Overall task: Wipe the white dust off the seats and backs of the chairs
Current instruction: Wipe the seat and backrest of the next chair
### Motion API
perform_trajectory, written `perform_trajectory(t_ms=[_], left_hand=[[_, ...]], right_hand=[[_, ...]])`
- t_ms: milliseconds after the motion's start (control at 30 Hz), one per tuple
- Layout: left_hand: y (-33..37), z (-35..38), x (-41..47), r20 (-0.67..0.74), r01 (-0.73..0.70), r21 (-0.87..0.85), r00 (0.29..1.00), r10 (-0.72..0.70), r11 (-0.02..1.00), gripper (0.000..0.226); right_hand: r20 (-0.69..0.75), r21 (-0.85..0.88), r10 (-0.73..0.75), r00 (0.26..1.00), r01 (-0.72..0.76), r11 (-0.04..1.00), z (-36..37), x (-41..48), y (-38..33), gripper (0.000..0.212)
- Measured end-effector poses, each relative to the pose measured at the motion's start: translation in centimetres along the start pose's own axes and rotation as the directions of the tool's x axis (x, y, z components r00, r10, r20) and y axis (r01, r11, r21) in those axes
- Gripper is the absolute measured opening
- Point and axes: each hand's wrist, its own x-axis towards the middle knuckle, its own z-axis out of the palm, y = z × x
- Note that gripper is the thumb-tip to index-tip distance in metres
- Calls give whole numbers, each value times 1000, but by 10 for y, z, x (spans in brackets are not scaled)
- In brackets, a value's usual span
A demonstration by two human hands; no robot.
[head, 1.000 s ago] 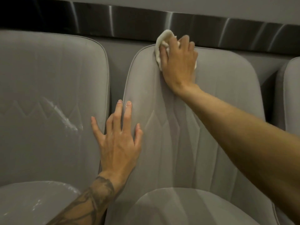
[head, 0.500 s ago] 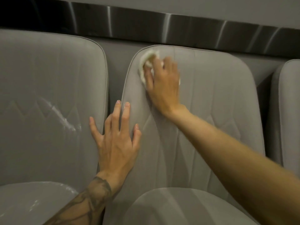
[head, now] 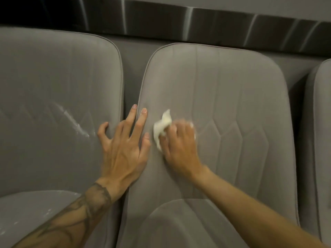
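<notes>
The middle grey chair's back faces me, with its seat below. My right hand, blurred by motion, holds a bunched white cloth against the left middle of that back. My left hand rests with fingers spread on the back's left edge, and its thumb touches the left chair's back. That left back carries a white dust streak. White flecks lie on the left chair's seat.
A third grey chair shows at the right edge. Behind the chair backs runs a dark shiny metal strip on the wall. Narrow gaps separate the chairs.
My right hand has swept the cloth from the top of the middle back down and to the left, to mid height. My left hand has stayed on the back's left edge.
</notes>
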Motion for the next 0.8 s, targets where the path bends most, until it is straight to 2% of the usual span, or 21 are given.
perform_trajectory(t_ms=[33,100,133,167,200,267,300,333,400,467,500,533,567,633,667,700,733,800], left_hand=[[0,0,-1,-1,3,-6,1000,-3,1000,62],[1,0,-2,3,8,-15,1000,-8,1000,63],[1,0,-2,3,8,-17,1000,-8,1000,62],[1,1,-2,-2,8,-18,1000,-8,1000,62],[0,1,-2,-7,7,-22,1000,-7,1000,62],[1,2,-2,-9,10,-31,1000,-10,999,61],[1,2,-2,-7,10,-32,1000,-10,999,61],[2,2,-3,-8,10,-31,1000,-11,999,61],[1,2,-3,-12,14,-22,1000,-14,1000,60],[1,2,-3,-7,15,-24,1000,-16,1000,60],[1,2,-3,-4,14,-27,1000,-14,1000,60],[1,3,-4,-5,13,-29,1000,-13,999,60],[1,3,-3,-6,15,-28,1000,-15,999,60],[1,3,-3,-4,22,-24,1000,-22,999,60],[1,3,-3,-2,23,-21,1000,-23,1000,61],[1,3,-4,0,23,-19,1000,-23,1000,61],[1,3,-4,2,22,-19,1000,-22,1000,61],[1,2,-4,10,24,-20,1000,-24,1000,61]], right_hand=[[95,43,-122,988,118,992,0,-31,-5,35],[236,86,-346,908,335,938,-2,-68,-1,30],[255,85,-386,887,377,922,-3,-69,6,28],[233,60,-357,905,353,934,-3,-61,13,26],[177,20,-266,948,267,964,-2,-48,17,24],[15,-38,-19,1000,19,999,1,-24,15,20],[-22,-29,33,999,-34,999,4,-23,9,20],[-8,-10,8,1000,-8,1000,9,-34,4,21],[107,53,-219,970,214,975,15,-74,-6,23],[273,100,-474,837,465,879,8,-103,-4,25],[338,102,-540,771,541,835,4,-103,3,25],[347,90,-558,754,565,820,1,-95,6,24],[314,75,-509,802,513,855,1,-85,7,24],[162,28,-195,967,193,981,2,-61,3,24],[82,24,-41,996,39,999,3,-55,-4,25],[49,33,33,998,-34,999,6,-59,-13,27],[71,44,16,997,-19,999,10,-71,-22,28],[171,100,-171,970,156,983,10,-101,-28,29]])
